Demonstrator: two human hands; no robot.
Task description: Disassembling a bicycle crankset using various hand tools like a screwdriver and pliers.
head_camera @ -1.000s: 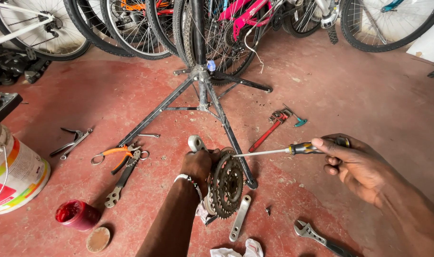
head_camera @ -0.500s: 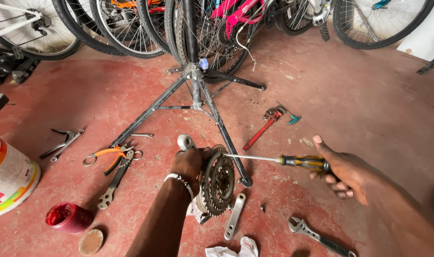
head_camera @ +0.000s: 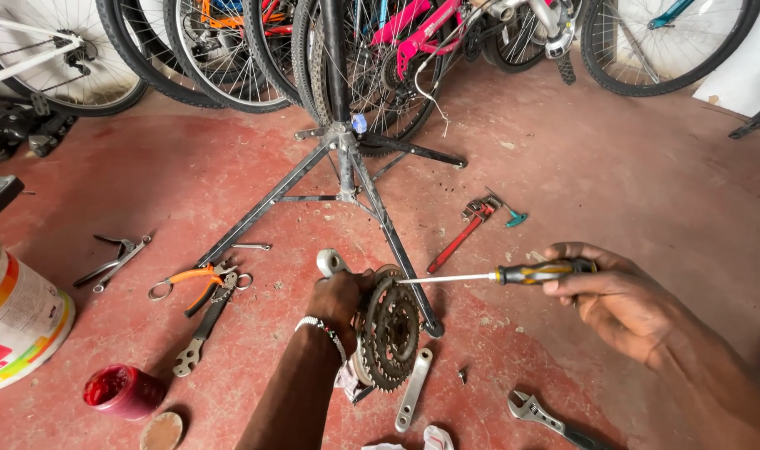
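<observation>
Head view: left hand (head_camera: 340, 298) grips a crankset (head_camera: 390, 330), fingers curled tight round its upper left edge, holding it on edge on the red floor (head_camera: 630, 192), teeth facing camera; a beaded bracelet (head_camera: 320, 331) sits on that wrist. Right hand (head_camera: 615, 292) pinches a screwdriver (head_camera: 498, 275) by its yellow-black handle, fingers wrapped and pressed together; shaft runs level to the left, tip touching the crankset's top edge just beside the left fingers. A stand leg (head_camera: 396, 242) passes between the two hands, behind the crankset. Below the left fingers, a flat crank arm (head_camera: 413, 390) lies on the floor, near a white rag (head_camera: 434, 438). Below the right fingers, an adjustable wrench (head_camera: 546, 419). Above the screwdriver, a red pipe wrench (head_camera: 461, 233). Left of the left hand: orange pliers (head_camera: 198, 279), a long spanner (head_camera: 201, 332), a red tub (head_camera: 120, 389), a paint bucket (head_camera: 17, 321). Bike wheels (head_camera: 230, 50) stand well beyond both hands.
</observation>
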